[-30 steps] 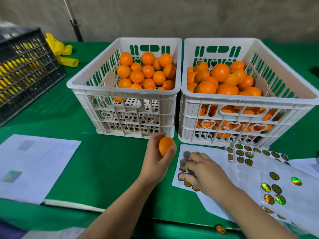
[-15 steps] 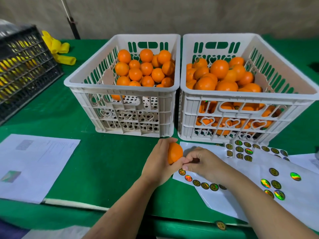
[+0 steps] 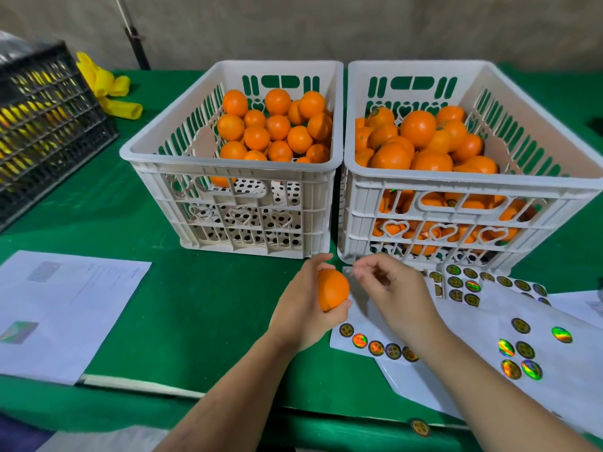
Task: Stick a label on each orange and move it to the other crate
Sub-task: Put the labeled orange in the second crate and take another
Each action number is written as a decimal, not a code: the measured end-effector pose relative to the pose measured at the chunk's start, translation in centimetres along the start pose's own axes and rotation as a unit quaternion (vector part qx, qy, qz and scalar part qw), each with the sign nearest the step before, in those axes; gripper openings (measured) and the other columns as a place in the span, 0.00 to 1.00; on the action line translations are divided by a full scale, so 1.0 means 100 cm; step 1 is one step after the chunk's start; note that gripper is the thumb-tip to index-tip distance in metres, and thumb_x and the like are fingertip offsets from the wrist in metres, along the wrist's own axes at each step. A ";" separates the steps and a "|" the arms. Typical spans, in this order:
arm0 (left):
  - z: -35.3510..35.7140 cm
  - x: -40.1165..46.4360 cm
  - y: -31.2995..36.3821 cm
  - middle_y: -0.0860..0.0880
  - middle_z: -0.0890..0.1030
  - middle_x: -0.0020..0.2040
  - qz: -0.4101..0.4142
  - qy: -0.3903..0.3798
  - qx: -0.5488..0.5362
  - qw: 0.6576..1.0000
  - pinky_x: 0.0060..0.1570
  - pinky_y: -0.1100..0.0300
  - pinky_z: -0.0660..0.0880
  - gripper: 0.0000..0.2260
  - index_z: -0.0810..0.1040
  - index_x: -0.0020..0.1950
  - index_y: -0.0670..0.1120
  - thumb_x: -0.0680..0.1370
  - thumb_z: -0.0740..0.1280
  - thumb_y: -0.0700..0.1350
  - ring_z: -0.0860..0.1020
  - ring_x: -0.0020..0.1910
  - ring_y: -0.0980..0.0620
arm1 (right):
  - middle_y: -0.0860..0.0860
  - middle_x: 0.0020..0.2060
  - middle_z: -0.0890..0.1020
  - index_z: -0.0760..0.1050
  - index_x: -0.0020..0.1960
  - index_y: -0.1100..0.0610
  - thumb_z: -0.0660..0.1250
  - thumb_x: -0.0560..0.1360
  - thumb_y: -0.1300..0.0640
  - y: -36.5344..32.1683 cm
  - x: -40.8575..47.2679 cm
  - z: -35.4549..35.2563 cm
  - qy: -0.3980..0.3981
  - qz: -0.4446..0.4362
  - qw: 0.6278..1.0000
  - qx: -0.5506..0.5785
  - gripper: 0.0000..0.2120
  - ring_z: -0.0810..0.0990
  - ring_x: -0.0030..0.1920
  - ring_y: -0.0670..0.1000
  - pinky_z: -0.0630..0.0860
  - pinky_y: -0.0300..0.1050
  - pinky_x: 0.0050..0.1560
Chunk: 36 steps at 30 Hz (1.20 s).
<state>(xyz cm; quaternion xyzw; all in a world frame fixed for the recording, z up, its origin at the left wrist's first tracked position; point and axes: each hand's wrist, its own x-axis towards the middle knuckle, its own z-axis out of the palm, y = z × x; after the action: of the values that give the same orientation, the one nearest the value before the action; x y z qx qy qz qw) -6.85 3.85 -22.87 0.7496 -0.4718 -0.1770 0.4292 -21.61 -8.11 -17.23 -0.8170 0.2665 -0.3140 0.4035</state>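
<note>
We see two crates (image 3: pixel 233 203) (image 3: pixel 470 207) side by side on the bench (image 3: pixel 202 305), sticker sheets (image 3: pixel 489 347) before the right one, papers (image 3: pixel 62 308) far left.

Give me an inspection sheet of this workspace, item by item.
Surface: green cloth-covered table.
Job's things: two white slatted plastic crates, left crate and right crate, both holding oranges; white sheets of round holographic stickers.
Clutter: printed white paper; yellow rubber gloves; black mesh crate.
Hands: left hand grips a loose orange; right hand beside it, fingers pinched, sticker not discernible.
Cables: nothing seen.
Surroundings: beige backdrop.
</note>
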 end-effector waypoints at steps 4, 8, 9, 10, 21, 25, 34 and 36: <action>0.002 0.000 -0.001 0.66 0.74 0.61 0.000 -0.006 -0.014 1.000 0.48 0.60 0.77 0.36 0.59 0.72 0.68 0.69 0.74 0.60 0.80 0.52 0.61 | 0.49 0.45 0.81 0.86 0.54 0.57 0.73 0.77 0.62 -0.001 -0.010 0.017 -0.024 -0.091 0.992 -0.087 0.06 0.79 0.48 0.48 0.74 0.38 0.50; 0.001 0.001 -0.001 0.67 0.74 0.62 -0.007 -0.010 -0.028 1.000 0.49 0.61 0.76 0.36 0.60 0.73 0.67 0.69 0.74 0.61 0.79 0.54 0.62 | 0.51 0.49 0.79 0.84 0.61 0.56 0.74 0.77 0.60 0.002 -0.014 0.012 -0.076 -0.137 0.970 -0.185 0.13 0.75 0.51 0.55 0.75 0.48 0.51; 0.001 0.001 0.000 0.67 0.74 0.62 -0.005 -0.011 -0.027 1.000 0.50 0.62 0.75 0.37 0.59 0.74 0.66 0.70 0.74 0.62 0.79 0.55 0.62 | 0.51 0.53 0.79 0.82 0.64 0.56 0.73 0.77 0.60 0.002 -0.014 0.009 -0.092 -0.163 0.960 -0.210 0.15 0.75 0.53 0.55 0.75 0.49 0.53; 0.000 0.001 0.000 0.68 0.73 0.62 -0.002 -0.011 -0.026 1.000 0.50 0.63 0.75 0.37 0.59 0.74 0.66 0.70 0.73 0.62 0.79 0.55 0.63 | 0.51 0.58 0.78 0.80 0.67 0.56 0.71 0.78 0.59 0.001 -0.014 0.006 -0.110 -0.185 0.948 -0.233 0.17 0.74 0.57 0.55 0.75 0.50 0.57; -0.005 -0.002 0.005 0.66 0.75 0.63 0.004 0.004 -0.097 0.995 0.53 0.55 0.80 0.32 0.57 0.71 0.71 0.74 0.73 0.62 0.81 0.55 0.59 | 0.49 0.78 0.66 0.62 0.81 0.53 0.67 0.76 0.56 0.002 -0.022 0.019 -0.169 -0.166 0.933 -0.271 0.34 0.65 0.77 0.53 0.64 0.53 0.76; -0.013 -0.008 0.016 0.58 0.82 0.59 0.004 0.060 -0.176 0.983 0.54 0.42 0.82 0.31 0.67 0.72 0.66 0.73 0.76 0.58 0.84 0.52 0.52 | 0.45 0.78 0.65 0.50 0.83 0.46 0.72 0.76 0.44 -0.011 -0.022 0.007 -0.161 -0.204 0.919 -0.297 0.44 0.61 0.78 0.49 0.63 0.48 0.77; -0.095 0.036 0.134 0.52 0.81 0.62 0.211 0.071 -0.193 0.956 0.54 0.49 0.82 0.21 0.70 0.74 0.55 0.83 0.66 0.60 0.83 0.55 0.48 | 0.48 0.67 0.72 0.64 0.76 0.54 0.70 0.76 0.42 -0.102 0.054 -0.073 0.067 -0.338 0.919 -0.192 0.34 0.72 0.65 0.46 0.68 0.41 0.67; -0.120 0.056 0.146 0.55 0.82 0.60 0.261 0.128 -0.092 0.952 0.52 0.57 0.80 0.15 0.74 0.70 0.51 0.85 0.65 0.54 0.82 0.54 0.52 | 0.49 0.67 0.71 0.63 0.76 0.51 0.71 0.74 0.44 -0.114 0.085 -0.094 0.129 -0.288 0.925 -0.212 0.34 0.71 0.65 0.47 0.68 0.44 0.65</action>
<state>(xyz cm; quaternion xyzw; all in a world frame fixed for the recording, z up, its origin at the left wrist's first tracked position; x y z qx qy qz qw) -4.14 1.99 -3.42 0.5738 -0.5736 -0.0038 0.5846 -20.78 -12.49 -0.76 -0.8774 0.1297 -0.4557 0.0748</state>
